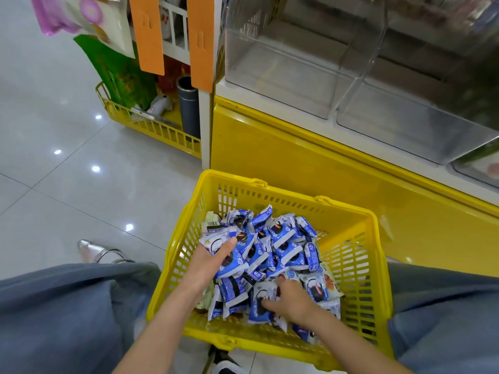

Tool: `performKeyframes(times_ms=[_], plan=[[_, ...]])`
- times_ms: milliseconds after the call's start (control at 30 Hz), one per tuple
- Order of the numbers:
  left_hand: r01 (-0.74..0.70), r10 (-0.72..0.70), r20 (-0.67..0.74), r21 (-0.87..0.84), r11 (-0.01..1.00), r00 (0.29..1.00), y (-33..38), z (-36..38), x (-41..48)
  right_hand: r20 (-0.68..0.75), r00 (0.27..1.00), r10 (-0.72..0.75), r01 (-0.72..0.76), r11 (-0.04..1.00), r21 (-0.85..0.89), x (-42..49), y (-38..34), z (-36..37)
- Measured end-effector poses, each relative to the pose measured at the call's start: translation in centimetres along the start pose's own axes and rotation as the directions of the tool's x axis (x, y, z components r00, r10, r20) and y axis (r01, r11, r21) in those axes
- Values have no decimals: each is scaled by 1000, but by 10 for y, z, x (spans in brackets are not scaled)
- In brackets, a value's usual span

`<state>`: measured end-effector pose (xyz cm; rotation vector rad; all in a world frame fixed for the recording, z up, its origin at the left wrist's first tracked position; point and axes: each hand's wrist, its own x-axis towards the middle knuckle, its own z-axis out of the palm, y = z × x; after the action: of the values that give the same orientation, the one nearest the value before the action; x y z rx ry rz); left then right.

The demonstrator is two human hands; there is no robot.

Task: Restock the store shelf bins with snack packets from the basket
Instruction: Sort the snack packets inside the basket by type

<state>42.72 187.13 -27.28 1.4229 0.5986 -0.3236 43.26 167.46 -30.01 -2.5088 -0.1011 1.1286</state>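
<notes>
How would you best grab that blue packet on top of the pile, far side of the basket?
Probably pinch the blue packet by its raised crimped edge, coming straight down from above: it lies on top of the pile, and the basket walls block sideways approaches.

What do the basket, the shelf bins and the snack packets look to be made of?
Basket: likely rigid moulded plastic, glossy yellow, with slotted lattice walls.
Shelf bins: clear hard plastic, probably acrylic; the shelf shows through and edges catch light.
Snack packets: thin glossy film, blue and white, crinkled, with serrated ends.
</notes>
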Motion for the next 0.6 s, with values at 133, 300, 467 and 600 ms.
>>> performKeyframes(times_ms=[133, 300, 467, 600], plan=[[25, -26, -54, -25, 999, 998, -4, 5, 3, -56, 998, -40, 48, 988, 148, -3, 12, -48], [52, -52, -74, -2, 999, 996, -3, 11, 2, -426, 902, 75, 109, 913, 392, 19, 15, -98], [69, -68, -29, 16, 997, 997, -3, 10, 2, -333, 899, 286, -39, 807, 590, 47, 5, -95], [113, -114, -23, -19, 993, 993, -7, 13, 4, -670, 736, 98, -162, 986, -34, 40, -3, -77]])
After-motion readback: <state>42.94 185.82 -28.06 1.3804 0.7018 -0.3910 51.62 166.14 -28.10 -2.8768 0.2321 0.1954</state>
